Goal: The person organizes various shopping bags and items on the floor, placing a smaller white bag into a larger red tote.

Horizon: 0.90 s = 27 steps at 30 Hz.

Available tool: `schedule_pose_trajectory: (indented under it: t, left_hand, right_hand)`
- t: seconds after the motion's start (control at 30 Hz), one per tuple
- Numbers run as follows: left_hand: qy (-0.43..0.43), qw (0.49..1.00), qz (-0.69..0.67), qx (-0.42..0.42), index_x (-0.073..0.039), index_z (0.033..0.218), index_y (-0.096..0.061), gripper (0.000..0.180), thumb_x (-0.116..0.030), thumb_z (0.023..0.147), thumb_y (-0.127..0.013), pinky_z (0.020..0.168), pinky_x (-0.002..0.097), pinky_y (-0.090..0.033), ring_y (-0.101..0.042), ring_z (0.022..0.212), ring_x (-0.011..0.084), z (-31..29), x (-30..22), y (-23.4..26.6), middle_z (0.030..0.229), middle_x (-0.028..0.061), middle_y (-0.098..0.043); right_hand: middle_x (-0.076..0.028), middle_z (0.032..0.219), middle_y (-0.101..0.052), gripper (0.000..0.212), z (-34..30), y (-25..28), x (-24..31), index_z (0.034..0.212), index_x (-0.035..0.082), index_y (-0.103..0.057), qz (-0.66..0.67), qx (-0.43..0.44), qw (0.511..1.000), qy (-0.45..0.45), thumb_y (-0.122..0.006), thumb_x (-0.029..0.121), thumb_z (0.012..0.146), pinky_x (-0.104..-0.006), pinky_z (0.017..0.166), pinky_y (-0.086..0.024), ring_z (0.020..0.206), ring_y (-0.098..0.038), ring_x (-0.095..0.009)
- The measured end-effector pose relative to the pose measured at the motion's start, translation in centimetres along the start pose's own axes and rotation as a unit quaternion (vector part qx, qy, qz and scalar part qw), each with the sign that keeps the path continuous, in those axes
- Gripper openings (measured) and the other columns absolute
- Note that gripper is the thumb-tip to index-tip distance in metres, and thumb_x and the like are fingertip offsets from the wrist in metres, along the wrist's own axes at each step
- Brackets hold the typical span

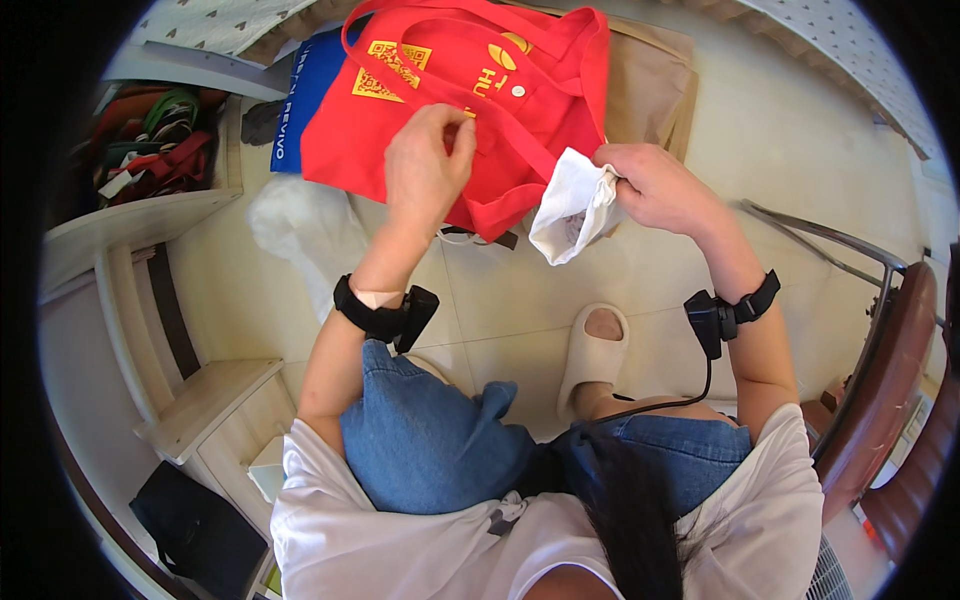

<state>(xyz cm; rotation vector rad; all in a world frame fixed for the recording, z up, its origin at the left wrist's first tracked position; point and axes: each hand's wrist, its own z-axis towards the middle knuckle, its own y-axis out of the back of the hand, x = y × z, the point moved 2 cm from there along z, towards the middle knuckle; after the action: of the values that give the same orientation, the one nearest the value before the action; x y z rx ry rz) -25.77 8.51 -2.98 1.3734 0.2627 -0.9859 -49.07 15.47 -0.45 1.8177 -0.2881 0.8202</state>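
My right hand (660, 185) grips the gathered edge of a small white cloth pouch (560, 205). The pouch hangs tilted, its mouth toward me, with something greyish showing inside, too unclear to name. Over a big red tote bag (345, 135) with yellow print, my left hand (425, 160) is closed, thumb and fingertips drawn together. Whatever it may hold is hidden or too small to make out. The tote lies on the floor with its red straps loose, one passing close to the pouch.
Beneath the tote lie a blue bag (300, 110) and a brown paper bag (655, 85). A crumpled white plastic bag (305, 225) rests to their left. Shelves with bundled straps (165, 150) stand at far left, a brown chair (885, 370) at right. My slippered foot (592, 360) is below.
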Motion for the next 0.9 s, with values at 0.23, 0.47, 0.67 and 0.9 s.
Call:
schedule_pose_trajectory:
  t: [0.23, 0.47, 0.67, 0.9]
  left_hand:
    - [0.158, 0.971, 0.143, 0.108, -0.005, 0.097, -0.06, 0.048, -0.04, 0.069, -0.077, 0.067, 0.0411, -0.05, -0.064, 0.077, 0.0297, 0.0, -0.2, -1.9, 0.081, 0.0111, -0.066]
    - [0.087, 0.97, -0.183, 0.132, -0.005, 0.101, -0.061, 0.037, -0.029, 0.074, -0.069, 0.071, 0.0394, -0.049, -0.064, 0.084, 0.0332, -1.0, 4.7, -4.6, 0.087, 0.0161, -0.067]
    - [0.082, 0.957, -0.28, 0.01, -0.002, 0.094, -0.057, 0.02, -0.01, 0.078, -0.066, 0.06, 0.0265, -0.045, -0.057, 0.066, 0.0116, -1.5, 0.9, -1.0, 0.072, 0.0082, -0.062]
    - [-0.023, 0.995, -0.061, -0.08, -0.005, 0.078, -0.048, 0.023, -0.01, 0.077, -0.07, 0.042, 0.0243, -0.036, -0.042, 0.04, 0.0084, -2.2, -5.1, 2.5, 0.047, 0.0033, -0.046]
  right_hand:
    - [-0.015, 0.097, -0.066, 0.032, -1.9, -0.1, -3.5, 0.106, -0.005, -0.056, 0.11, 0.083, 0.986, -0.093, -0.044, 0.002, 0.078, -0.0323, 0.083, -0.046, 0.09, -0.061, -0.023]
    - [-0.01, 0.094, -0.064, 0.034, 1.6, 0.1, 2.2, 0.106, -0.004, -0.06, 0.355, -0.002, 0.934, -0.025, -0.048, 0.013, 0.079, -0.03, 0.077, -0.046, 0.085, -0.059, -0.018]
    - [-0.01, 0.106, -0.062, 0.042, 4.5, -3.7, 1.8, 0.115, -0.005, -0.056, 0.424, 0.124, 0.892, -0.098, -0.052, 0.018, 0.08, -0.0291, 0.086, -0.045, 0.098, -0.058, -0.016]
    - [-0.014, 0.102, -0.064, 0.034, 4.7, -5.5, -2.4, 0.117, -0.003, -0.053, 0.456, 0.076, 0.838, -0.291, -0.05, 0.015, 0.088, -0.0351, 0.076, -0.054, 0.087, -0.065, -0.021]
